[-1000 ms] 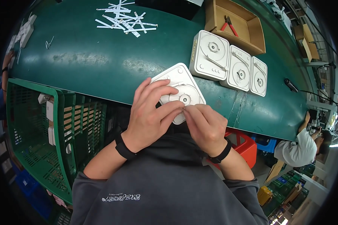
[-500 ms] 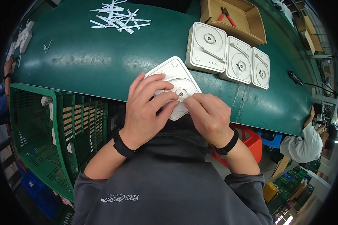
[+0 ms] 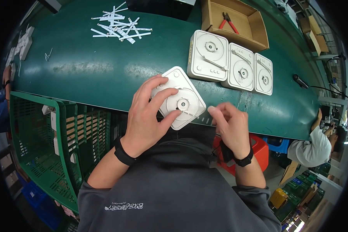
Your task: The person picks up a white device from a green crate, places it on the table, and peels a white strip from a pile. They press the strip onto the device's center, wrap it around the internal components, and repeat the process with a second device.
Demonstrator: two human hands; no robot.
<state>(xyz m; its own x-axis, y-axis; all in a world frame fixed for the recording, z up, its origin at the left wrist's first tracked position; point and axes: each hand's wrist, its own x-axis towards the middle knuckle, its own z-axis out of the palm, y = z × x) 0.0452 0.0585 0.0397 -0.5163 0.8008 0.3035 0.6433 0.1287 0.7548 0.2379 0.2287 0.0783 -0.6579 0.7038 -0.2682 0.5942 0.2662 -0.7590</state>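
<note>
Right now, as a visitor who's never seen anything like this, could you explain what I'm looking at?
There's no robot here, just a person working with two bare hands. The view comes from a camera worn on their head, looking down; its wide lens bends straight edges.

The fingers of the left hand rest on a white square unit with a round dial. The right hand is apart from it, fingers curled; I can't see anything in them.

On the green table lie three similar units, scattered white strips, and a cardboard box with red-handled pliers inside. A green crate stands at the person's left.
</note>
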